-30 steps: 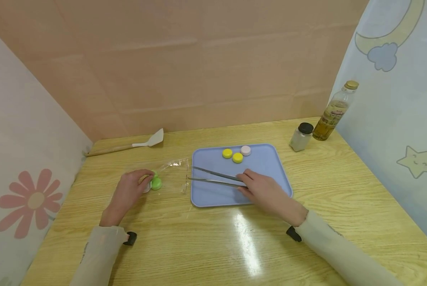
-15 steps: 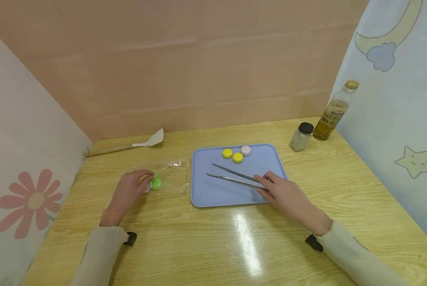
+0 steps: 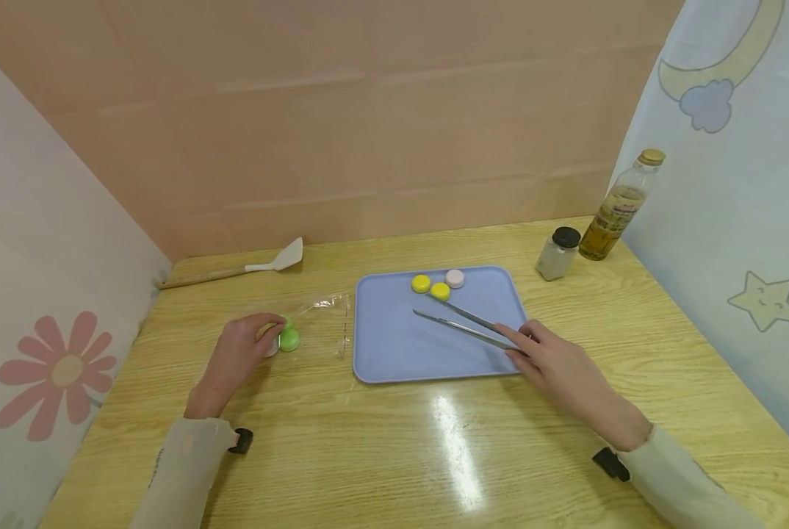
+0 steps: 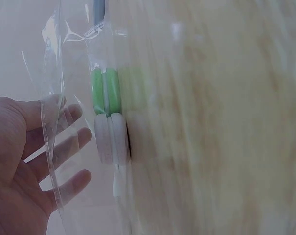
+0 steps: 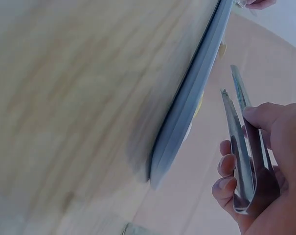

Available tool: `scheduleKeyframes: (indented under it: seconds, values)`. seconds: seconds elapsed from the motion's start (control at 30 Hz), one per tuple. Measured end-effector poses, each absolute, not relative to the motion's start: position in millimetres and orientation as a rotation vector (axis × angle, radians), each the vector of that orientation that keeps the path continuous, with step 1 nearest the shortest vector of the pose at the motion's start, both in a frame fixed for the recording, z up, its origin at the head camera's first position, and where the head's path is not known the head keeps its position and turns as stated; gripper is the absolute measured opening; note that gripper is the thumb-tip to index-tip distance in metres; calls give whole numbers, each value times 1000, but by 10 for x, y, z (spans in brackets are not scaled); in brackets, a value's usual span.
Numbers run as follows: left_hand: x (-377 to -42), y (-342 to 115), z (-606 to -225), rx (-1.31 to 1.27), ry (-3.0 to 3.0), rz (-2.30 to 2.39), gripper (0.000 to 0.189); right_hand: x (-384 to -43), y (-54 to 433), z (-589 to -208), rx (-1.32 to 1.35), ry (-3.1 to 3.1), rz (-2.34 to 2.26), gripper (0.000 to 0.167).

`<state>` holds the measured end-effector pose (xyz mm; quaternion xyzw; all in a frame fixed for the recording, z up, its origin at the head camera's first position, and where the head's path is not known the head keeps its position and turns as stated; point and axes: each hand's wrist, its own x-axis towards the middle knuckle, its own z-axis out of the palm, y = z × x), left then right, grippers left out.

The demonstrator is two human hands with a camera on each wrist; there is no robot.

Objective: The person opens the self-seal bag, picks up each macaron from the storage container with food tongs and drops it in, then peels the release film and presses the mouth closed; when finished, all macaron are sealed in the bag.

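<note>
A metal pair of tongs is held in my right hand, its two arms apart above the blue tray. Nothing sits between the tong tips, which point toward two yellow macarons and a pale pink macaron at the tray's far side. On the left, my left hand pinches the edge of a clear plastic bag lying on the table. Inside the bag are green macarons and a whitish macaron, partly hidden by my fingers in the head view.
A spatula with a wooden handle lies at the back left. At the back right stand a small jar with a black lid and an oil bottle. Fabric walls enclose the wooden table on three sides.
My right hand has drawn the tongs rightward, from the bag's opening at the tray's left edge to over the tray's middle. My left hand and the bag have stayed put.
</note>
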<state>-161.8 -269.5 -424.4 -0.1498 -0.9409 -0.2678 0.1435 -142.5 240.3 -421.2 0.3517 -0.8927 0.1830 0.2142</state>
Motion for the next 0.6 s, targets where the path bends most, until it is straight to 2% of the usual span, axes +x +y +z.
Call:
scheduleKeyframes:
  seconds: [0.6]
  values:
    - [-1615,-2689,-4238,-423,-2716,-806,14,-1395,2714,-4212,850,-2553,428,52]
